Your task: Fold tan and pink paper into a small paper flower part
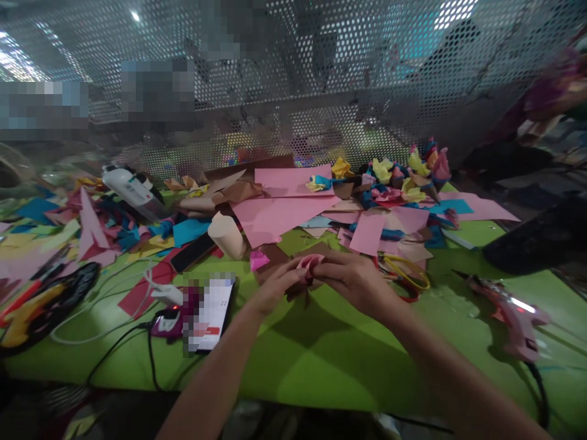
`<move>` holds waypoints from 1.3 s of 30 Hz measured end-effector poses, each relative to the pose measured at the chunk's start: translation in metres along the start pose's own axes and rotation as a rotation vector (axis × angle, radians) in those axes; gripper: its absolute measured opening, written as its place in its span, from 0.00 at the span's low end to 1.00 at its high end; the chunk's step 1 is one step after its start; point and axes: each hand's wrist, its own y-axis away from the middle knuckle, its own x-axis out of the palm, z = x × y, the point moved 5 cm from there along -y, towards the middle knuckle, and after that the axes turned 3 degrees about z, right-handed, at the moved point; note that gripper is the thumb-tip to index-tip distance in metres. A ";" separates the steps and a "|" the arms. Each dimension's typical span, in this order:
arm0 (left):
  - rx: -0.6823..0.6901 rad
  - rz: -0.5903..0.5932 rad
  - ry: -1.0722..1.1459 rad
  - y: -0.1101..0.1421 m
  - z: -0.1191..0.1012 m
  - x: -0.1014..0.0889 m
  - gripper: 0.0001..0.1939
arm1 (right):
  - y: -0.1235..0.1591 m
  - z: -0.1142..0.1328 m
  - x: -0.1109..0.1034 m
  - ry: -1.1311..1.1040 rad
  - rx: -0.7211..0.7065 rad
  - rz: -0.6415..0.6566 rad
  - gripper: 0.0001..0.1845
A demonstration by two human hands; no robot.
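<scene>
A small rolled pink paper flower (310, 264) is pinched between my two hands above the green table. At its left edge, the fingers of my left hand (274, 289) are closed on it. My right hand (360, 280) grips it from the right, with the fingers bent over its top. Brown paper shows just below the flower, partly hidden by the fingers. Beside my right hand lie yellow-and-red-handled scissors (415, 278). A scrap of bright pink paper (259, 261) rests a little left of my left hand.
On the right lies a pink glue gun (516, 321) with its cord, near a dark bottle (534, 238). To the left are a phone (213, 318), a plugged-in charger (167, 296) and cables. Pink sheets (287, 214) and several paper flowers (383, 171) lie before a perforated panel (293, 79).
</scene>
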 end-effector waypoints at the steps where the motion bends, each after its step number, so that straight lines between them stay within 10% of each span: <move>1: -0.005 0.006 0.002 0.000 0.001 0.000 0.32 | 0.000 0.000 0.001 0.031 -0.003 -0.007 0.12; 17: 0.024 -0.045 -0.085 -0.001 -0.001 -0.002 0.34 | 0.002 0.002 -0.006 -0.236 0.196 -0.255 0.02; 39: 0.035 -0.103 -0.081 0.002 -0.001 -0.007 0.31 | -0.001 -0.004 0.012 -0.431 0.216 -0.087 0.05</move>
